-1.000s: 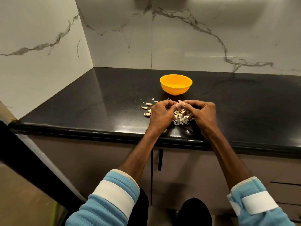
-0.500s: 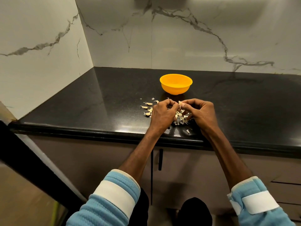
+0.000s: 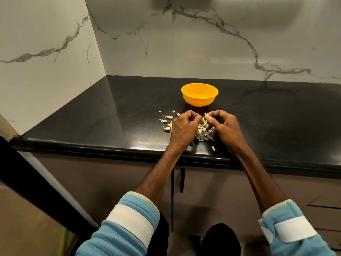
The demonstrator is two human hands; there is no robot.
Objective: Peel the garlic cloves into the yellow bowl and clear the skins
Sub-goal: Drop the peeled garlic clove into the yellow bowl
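Observation:
A yellow bowl [image 3: 199, 94] stands on the black counter [image 3: 110, 115], just beyond my hands. My right hand [image 3: 224, 126] pinches a pale garlic clove [image 3: 206, 115] at its fingertips. My left hand [image 3: 183, 129] has its fingers curled next to the clove, with a bit of skin [image 3: 202, 119] at its fingertips. Below and between the hands lies a heap of garlic skins [image 3: 203, 132]. Several unpeeled cloves [image 3: 167, 121] lie on the counter left of my left hand. What is in the bowl I cannot see.
Marble walls close the counter at the back and the left. The counter's front edge [image 3: 129, 150] runs under my wrists. A loose skin flake [image 3: 213, 148] lies near that edge. Cabinet doors with a dark handle [image 3: 182, 180] are below.
My hands have drawn slightly apart; the left fingertips have come away from the clove that the right hand still pinches. Both hands stay over the skin heap.

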